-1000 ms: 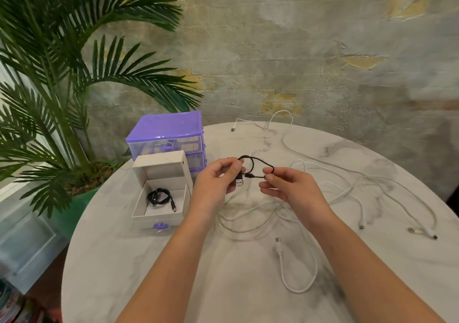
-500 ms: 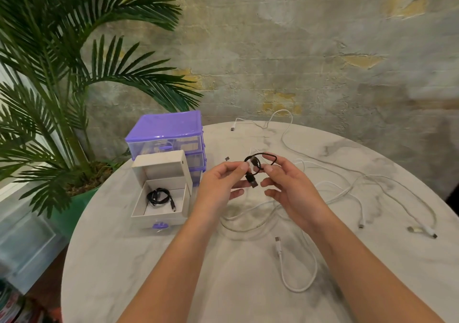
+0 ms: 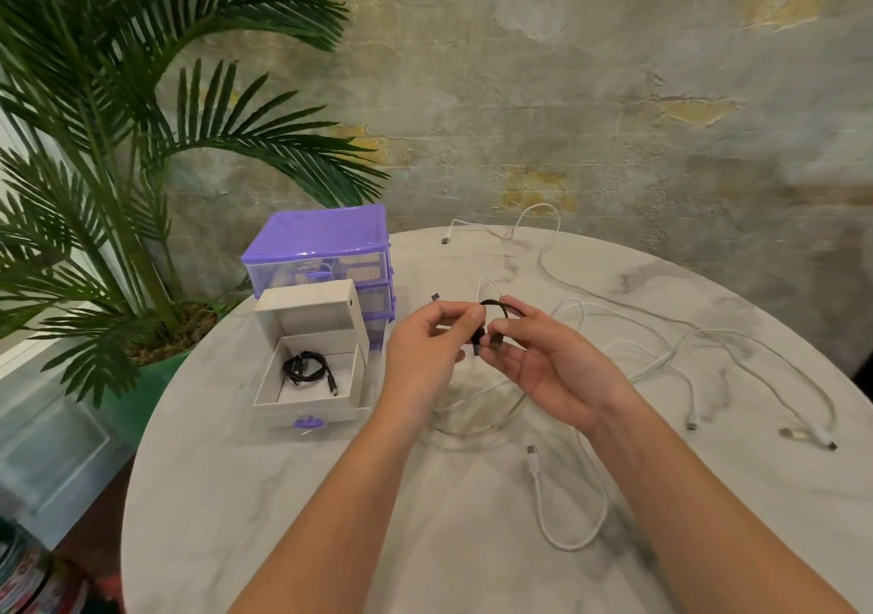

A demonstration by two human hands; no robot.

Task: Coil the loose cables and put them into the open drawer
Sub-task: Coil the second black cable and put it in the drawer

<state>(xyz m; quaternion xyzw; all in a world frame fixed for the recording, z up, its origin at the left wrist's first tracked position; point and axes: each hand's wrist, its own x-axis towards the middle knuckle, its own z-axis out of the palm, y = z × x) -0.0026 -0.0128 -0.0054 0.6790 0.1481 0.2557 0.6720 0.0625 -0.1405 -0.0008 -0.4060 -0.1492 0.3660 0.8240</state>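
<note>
A short black cable (image 3: 491, 304) is looped into a small coil above the middle of the table. My left hand (image 3: 432, 349) pinches it on the left, and my right hand (image 3: 543, 358) pinches it on the right, thumb beside the black plugs. The open white drawer (image 3: 302, 403) stands pulled out to the left, and a coiled black cable (image 3: 307, 367) lies inside it. Several loose white cables (image 3: 628, 346) sprawl over the table behind and to the right of my hands. One white cable (image 3: 543, 495) curves in front of my right wrist.
A purple drawer unit (image 3: 326, 245) stands behind the open drawer at the round marble table's (image 3: 283, 495) left edge. A potted palm (image 3: 94, 164) fills the left side. A rough wall lies close behind the table.
The black cable's wide loop has been drawn into a tighter coil. My hands have moved closer together, and both plugs now hang between my fingers.
</note>
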